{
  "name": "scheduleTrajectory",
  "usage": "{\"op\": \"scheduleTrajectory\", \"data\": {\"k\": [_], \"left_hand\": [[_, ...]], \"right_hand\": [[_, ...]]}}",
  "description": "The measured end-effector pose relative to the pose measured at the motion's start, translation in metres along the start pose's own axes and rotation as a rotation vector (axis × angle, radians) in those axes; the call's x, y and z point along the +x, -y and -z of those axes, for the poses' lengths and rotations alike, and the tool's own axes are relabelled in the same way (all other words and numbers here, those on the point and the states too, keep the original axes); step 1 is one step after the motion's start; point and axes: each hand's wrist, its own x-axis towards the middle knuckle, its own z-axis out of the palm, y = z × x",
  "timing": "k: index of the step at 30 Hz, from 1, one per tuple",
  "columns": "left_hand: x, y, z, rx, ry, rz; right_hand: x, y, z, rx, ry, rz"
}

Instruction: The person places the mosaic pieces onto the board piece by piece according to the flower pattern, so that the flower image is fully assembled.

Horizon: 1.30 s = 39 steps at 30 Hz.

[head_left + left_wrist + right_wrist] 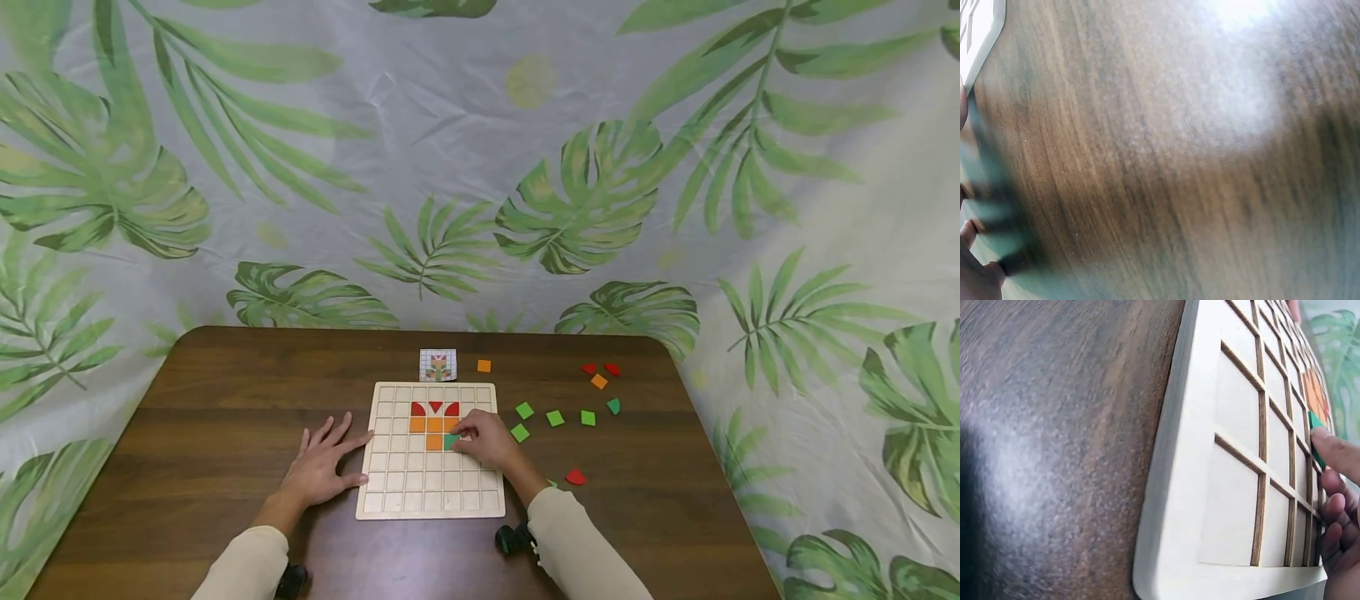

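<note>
A wooden grid board (393, 502) lies on the table, with red and orange tiles in its upper middle cells. My right hand (489, 440) is over the board's right half and holds a green tile (450, 442) by thumb and fingers, at a cell beside an orange tile (434, 442). In the right wrist view the thumb lies on that green tile (1317, 439); the forefinger is mostly hidden. My left hand (317, 468) rests on the table with spread fingers, its forefinger and thumb at the board's left edge. The left wrist view catches only a few fingertips.
A small pattern card (438, 365) lies behind the board, with an orange tile (484, 366) beside it. Several light green tiles (554, 418) are scattered on the right, with a red piece (575, 477) nearer me. A leaf-printed cloth (450, 167) hangs behind the table.
</note>
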Motion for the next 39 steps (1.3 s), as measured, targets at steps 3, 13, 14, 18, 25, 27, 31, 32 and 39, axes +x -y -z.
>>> {"op": "scheduleTrajectory", "data": {"k": [3, 13, 14, 18, 25, 27, 31, 32, 39], "left_hand": [[0.000, 0.000, 0.000, 0.001, 0.000, 0.000], [-0.001, 0.000, 0.000, 0.000, -0.001, -0.009], [0.000, 0.000, 0.000, 0.000, -0.001, -0.010], [-0.001, 0.000, 0.000, -0.004, 0.001, -0.009], [-0.001, -0.001, 0.000, -0.022, 0.007, -0.007], [-0.001, -0.002, 0.000, -0.016, 0.008, -0.007], [-0.001, -0.002, 0.001, -0.017, 0.007, 0.001], [-0.002, -0.001, 0.001, -0.014, 0.006, 0.002], [0.000, 0.002, -0.001, -0.003, 0.010, -0.001]], "right_hand": [[0.000, -0.002, -0.001, -0.006, -0.010, 0.021], [-0.003, -0.001, -0.002, 0.041, -0.030, 0.011], [-0.003, -0.001, -0.002, 0.040, -0.032, 0.012], [-0.004, -0.001, -0.001, 0.040, -0.038, 0.030], [-0.003, -0.002, 0.000, 0.047, -0.048, 0.061], [-0.004, -0.005, 0.002, 0.050, -0.058, 0.069], [-0.006, -0.015, 0.011, 0.051, -0.106, 0.089], [-0.007, -0.019, 0.014, 0.047, -0.121, 0.089], [-0.024, -0.059, 0.058, 0.090, -0.311, 0.048]]}}
